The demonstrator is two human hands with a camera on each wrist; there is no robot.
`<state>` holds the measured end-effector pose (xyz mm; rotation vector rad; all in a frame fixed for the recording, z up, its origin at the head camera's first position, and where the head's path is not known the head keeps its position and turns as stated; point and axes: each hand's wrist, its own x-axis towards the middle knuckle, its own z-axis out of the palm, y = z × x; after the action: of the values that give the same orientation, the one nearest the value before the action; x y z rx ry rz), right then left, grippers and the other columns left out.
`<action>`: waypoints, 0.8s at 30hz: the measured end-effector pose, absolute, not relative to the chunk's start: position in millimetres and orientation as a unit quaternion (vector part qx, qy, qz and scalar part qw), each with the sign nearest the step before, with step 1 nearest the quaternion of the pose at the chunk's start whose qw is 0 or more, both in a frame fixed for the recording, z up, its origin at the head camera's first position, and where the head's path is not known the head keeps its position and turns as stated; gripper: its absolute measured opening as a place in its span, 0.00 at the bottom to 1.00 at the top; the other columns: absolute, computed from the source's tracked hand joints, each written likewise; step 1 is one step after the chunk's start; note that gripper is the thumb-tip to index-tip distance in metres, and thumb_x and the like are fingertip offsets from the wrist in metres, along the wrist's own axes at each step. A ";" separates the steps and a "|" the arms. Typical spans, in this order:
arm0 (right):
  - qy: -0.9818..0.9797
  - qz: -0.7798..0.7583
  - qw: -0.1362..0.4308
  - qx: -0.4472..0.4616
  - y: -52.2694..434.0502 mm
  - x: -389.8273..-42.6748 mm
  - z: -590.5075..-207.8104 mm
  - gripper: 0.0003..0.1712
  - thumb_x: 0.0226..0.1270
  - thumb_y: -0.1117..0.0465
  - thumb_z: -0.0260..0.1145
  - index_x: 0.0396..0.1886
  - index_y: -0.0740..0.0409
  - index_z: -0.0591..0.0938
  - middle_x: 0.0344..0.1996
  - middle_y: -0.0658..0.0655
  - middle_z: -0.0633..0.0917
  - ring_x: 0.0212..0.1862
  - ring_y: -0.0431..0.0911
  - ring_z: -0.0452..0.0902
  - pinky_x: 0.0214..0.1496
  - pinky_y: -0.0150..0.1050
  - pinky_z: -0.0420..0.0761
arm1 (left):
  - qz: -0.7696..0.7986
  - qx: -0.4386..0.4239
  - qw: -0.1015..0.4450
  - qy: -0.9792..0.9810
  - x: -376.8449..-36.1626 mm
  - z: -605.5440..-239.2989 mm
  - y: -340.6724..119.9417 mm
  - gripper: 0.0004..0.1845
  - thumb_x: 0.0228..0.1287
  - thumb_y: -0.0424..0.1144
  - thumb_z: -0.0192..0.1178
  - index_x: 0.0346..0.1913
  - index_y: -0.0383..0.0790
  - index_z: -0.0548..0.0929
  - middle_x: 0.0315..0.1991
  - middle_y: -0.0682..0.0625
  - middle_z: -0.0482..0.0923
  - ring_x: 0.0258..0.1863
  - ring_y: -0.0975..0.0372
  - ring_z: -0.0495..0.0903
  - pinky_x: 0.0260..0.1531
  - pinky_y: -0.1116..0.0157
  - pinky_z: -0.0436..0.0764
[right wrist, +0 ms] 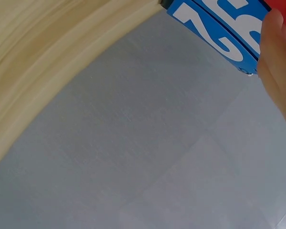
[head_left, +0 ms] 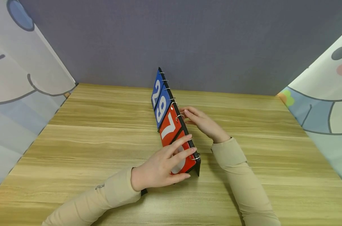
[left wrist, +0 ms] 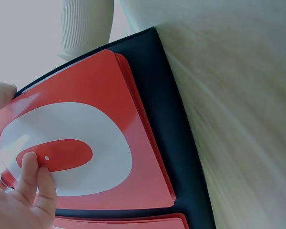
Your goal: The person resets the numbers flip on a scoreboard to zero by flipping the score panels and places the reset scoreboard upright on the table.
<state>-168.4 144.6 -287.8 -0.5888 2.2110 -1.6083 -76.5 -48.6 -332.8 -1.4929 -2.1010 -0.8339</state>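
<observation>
A black flip scoreboard (head_left: 197, 168) stands on the wooden table (head_left: 89, 141), running away from me. It shows blue cards 2 and 9 (head_left: 159, 97), then a red 7 (head_left: 168, 127) and a red 0 (head_left: 185, 164). My left hand (head_left: 185, 153) lies over the red 0 card with fairly straight fingers reaching its ringed top edge, the thumb at its lower edge. In the left wrist view the thumb (left wrist: 35, 186) touches the red 0 card (left wrist: 100, 119). My right hand (head_left: 188, 114) is behind the board, fingertips touching the rings above the 7. A finger (right wrist: 276, 52) shows beside the blue cards (right wrist: 219, 33).
A grey wall (head_left: 188, 40) closes the back of the table. Printed cartoon curtains hang at the left (head_left: 18, 78) and right (head_left: 323, 103). Bare wood lies on both sides of the scoreboard.
</observation>
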 end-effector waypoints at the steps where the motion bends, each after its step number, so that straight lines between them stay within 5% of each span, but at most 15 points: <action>1: 0.778 -0.567 0.173 -0.208 144.5 -169.2 -288.7 0.26 0.78 0.53 0.42 0.65 0.66 0.66 0.63 0.66 0.70 0.65 0.57 0.65 0.67 0.56 0.63 | -0.300 -0.538 0.215 -0.758 -76.6 -332.6 -48.5 0.40 0.58 0.48 0.66 0.68 0.43 0.57 0.70 0.37 0.54 0.33 0.66 0.72 0.37 0.73 0.74; 24: 0.808 -0.533 0.183 -0.172 144.1 -171.4 -296.0 0.24 0.78 0.52 0.40 0.57 0.67 0.68 0.53 0.65 0.73 0.59 0.56 0.69 0.65 0.54 0.67 | -0.302 -0.534 0.210 -0.761 -76.4 -333.7 -48.3 0.40 0.57 0.48 0.67 0.68 0.43 0.58 0.70 0.38 0.54 0.32 0.66 0.73 0.38 0.72 0.75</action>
<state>-171.4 144.1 -296.0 -0.4840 2.2798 -1.5054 -76.4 -48.3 -333.7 -1.4839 -2.1168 -0.8398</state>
